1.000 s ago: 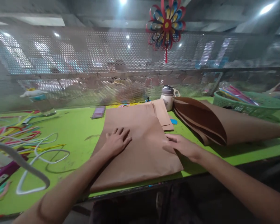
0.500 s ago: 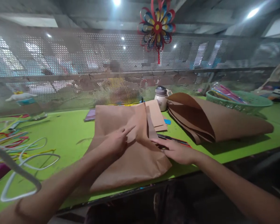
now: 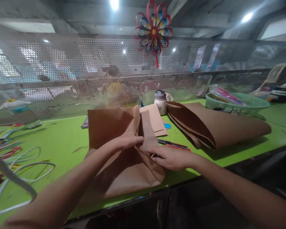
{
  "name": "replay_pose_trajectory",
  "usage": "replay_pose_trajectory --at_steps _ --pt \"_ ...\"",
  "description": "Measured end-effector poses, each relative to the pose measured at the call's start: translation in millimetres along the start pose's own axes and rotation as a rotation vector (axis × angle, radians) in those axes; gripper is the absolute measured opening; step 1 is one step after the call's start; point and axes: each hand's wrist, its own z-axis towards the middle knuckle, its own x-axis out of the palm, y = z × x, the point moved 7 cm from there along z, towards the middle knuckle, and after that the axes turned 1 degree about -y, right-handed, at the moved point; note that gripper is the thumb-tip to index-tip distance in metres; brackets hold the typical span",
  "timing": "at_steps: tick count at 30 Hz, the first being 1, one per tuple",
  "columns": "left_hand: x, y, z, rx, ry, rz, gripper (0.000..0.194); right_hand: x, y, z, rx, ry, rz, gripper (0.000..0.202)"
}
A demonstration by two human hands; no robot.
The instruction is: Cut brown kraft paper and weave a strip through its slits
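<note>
brown paper (image 3: pixel 111 125), flatter before, now buckles upward between left hand (image 3: pixel 131 141) and right hand (image 3: pixel 169 156), both curled against it, grips unclear; likely light, easily creased, best held by its edges.

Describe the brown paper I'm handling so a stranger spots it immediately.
On the green table, find the large folded brown sheets at right. Left of them, by the front edge, lies the brown paper, alone touched by the left hand and the right hand.
</note>
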Motion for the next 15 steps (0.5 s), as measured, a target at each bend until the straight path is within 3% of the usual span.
replay_pose_trajectory --at_steps 2,4,8,12,15 --pt "-1.9 3.0 -2.3 0.0 0.0 -0.003 0.035 -12.4 -14.8 -6.6 0.025 -0.097 -0.053 0.037" --pt "-2.5 6.2 -5.1 0.003 -0.001 -0.005 0.035 -26.4 -41.8 -19.0 0.147 -0.218 -0.239 0.036" --pt "0.9 9.5 -7.3 0.017 0.014 0.008 0.036 -30.5 -94.1 -48.4 0.409 -0.205 -0.648 0.022" --pt "3.6 10.2 -5.6 0.018 0.012 0.014 0.04 -26.1 -107.2 -69.6 0.428 -0.229 -0.745 0.023" --pt "3.4 12.1 -4.7 0.007 -0.005 0.02 0.047 -29.7 -112.1 -84.9 0.508 -0.267 -0.633 0.022"
